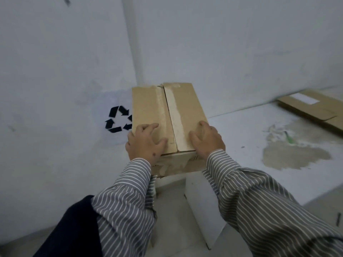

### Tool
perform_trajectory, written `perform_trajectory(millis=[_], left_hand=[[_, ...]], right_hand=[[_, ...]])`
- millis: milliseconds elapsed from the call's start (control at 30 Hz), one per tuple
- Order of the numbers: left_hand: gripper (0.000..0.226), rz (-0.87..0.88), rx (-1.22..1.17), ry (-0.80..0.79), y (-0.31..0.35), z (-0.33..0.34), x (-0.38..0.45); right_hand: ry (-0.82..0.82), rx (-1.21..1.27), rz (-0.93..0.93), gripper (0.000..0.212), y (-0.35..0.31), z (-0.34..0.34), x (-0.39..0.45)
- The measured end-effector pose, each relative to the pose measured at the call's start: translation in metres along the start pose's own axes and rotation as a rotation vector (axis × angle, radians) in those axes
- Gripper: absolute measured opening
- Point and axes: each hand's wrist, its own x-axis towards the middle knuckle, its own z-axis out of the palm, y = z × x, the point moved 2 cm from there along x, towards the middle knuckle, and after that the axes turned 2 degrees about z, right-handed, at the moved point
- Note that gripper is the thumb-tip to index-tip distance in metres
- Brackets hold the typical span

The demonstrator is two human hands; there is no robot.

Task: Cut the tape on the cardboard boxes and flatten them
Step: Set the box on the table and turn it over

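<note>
Cardboard box (168, 115) sits at the centre of the view on a white bench (241, 138), its far end toward 12 o'clock near the wall corner. Both hands rest on the near end of its top: the left hand (145, 142) at 9 o'clock of the centre seam, the right hand (207, 140) at 3 o'clock, fingers loosely spread and pressing, clamped on nothing. The seam (169, 115) between the top flaps looks already parted, with pale tape remnants along it. The box seems light and probably empty, stiff at its edges but yielding across the flaps; the flap edges beside the seam look the best place to take hold. A flattened box (311, 108) lies at 2 o'clock, a recycling sign (118, 118) at 9 o'clock.
</note>
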Motion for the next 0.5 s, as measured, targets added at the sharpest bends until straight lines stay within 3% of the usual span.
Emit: perform_trajectory(millis=[233,500], left_hand=[[0.05,0.111,-0.075,-0.026,0.108,0.075,0.008],[0.055,0.022,-0.112,-0.125,0.222,0.209,0.002]], right_hand=[[0.085,-0.016,0.08,0.057,0.097,-0.084,0.038],[0.002,-0.059,0.134,0.06,0.249,-0.151,0.097]])
